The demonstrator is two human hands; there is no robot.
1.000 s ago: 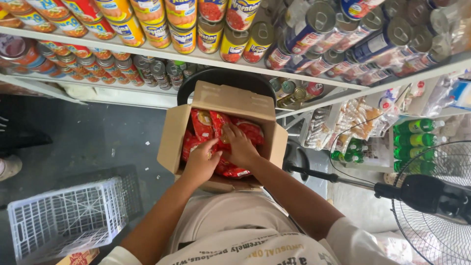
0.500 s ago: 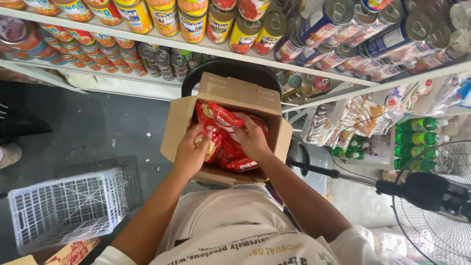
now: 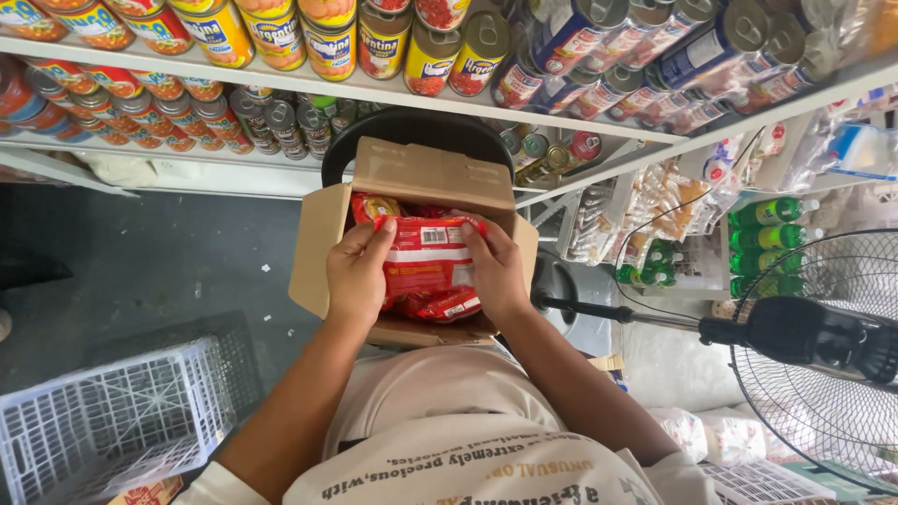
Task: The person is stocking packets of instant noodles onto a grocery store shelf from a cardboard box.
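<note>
Both hands are over an open cardboard box [image 3: 323,248] that sits in front of the person's body, below the shelves. The left hand [image 3: 355,276] and the right hand [image 3: 496,271] hold a stack of red snack packets [image 3: 426,257] between them — the left fingers [image 3: 374,234] curl over the stack's left edge, the right fingers [image 3: 472,236] over its right edge, both clenched on the packets. The stack is raised above the box's opening, its flat white-and-red face turned up toward the camera. More red packets [image 3: 444,307] lie loose in the box beneath the hands, and another shows at the far left corner inside.

The box's far flap [image 3: 435,178] stands open, leaning toward a dark round rim [image 3: 412,126] just behind it.

Above, a white shelf [image 3: 374,89] carries rows of tins [image 3: 327,42] with yellow, red and blue labels — more tins stand on a lower shelf to the left. To the right, green bottles [image 3: 772,238] stand in rows, and a black standing fan [image 3: 823,346] fills the lower right. A white plastic crate [image 3: 103,421] sits on the dark floor at lower left.
</note>
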